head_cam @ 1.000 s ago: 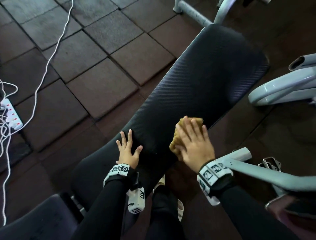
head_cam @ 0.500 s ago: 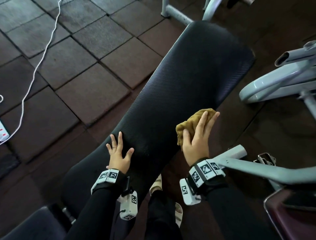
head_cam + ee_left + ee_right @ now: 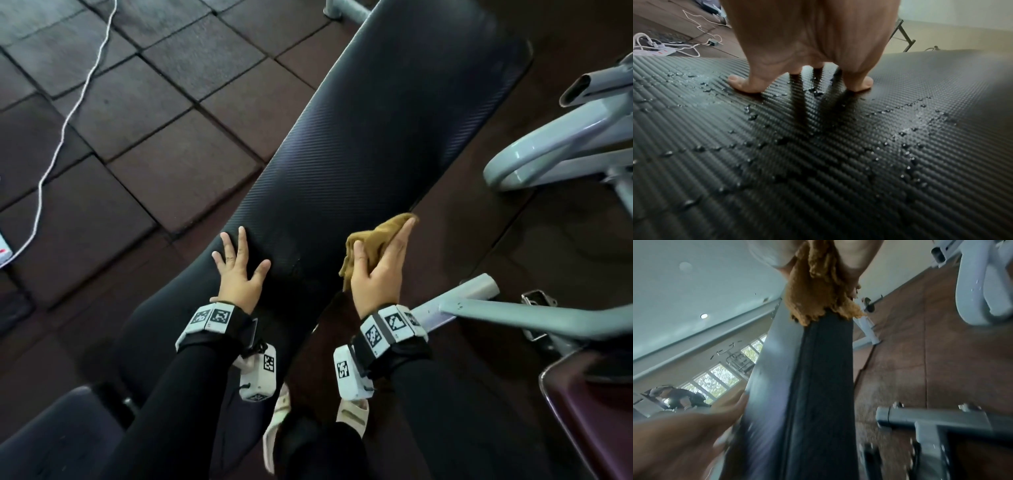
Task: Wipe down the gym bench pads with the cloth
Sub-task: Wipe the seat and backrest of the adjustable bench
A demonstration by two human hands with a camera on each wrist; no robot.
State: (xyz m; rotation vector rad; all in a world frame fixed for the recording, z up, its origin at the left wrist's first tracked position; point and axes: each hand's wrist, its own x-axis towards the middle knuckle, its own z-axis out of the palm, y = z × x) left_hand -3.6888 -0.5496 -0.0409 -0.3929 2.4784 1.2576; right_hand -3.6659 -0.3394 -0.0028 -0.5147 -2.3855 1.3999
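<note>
A long black ribbed bench pad (image 3: 376, 137) runs from lower left to upper right. My left hand (image 3: 239, 270) lies flat on its near part with fingers spread; in the left wrist view the fingertips (image 3: 742, 86) press on the pad (image 3: 818, 162), which carries water droplets. My right hand (image 3: 376, 270) is turned on edge at the pad's right side. It holds a bunched brown cloth (image 3: 370, 236) between thumb and fingers against that side. In the right wrist view the cloth (image 3: 818, 288) hangs onto the pad's side edge (image 3: 818, 386).
A grey machine frame (image 3: 565, 144) and a grey bar (image 3: 513, 315) stand close on the right. A white cable (image 3: 68, 120) crosses the tiled floor on the left. A second dark pad (image 3: 51, 438) is at lower left and a maroon seat (image 3: 599, 428) at lower right.
My right hand has slid the cloth from the pad's top over its right edge and turned onto its side. The left hand has stayed flat in place.
</note>
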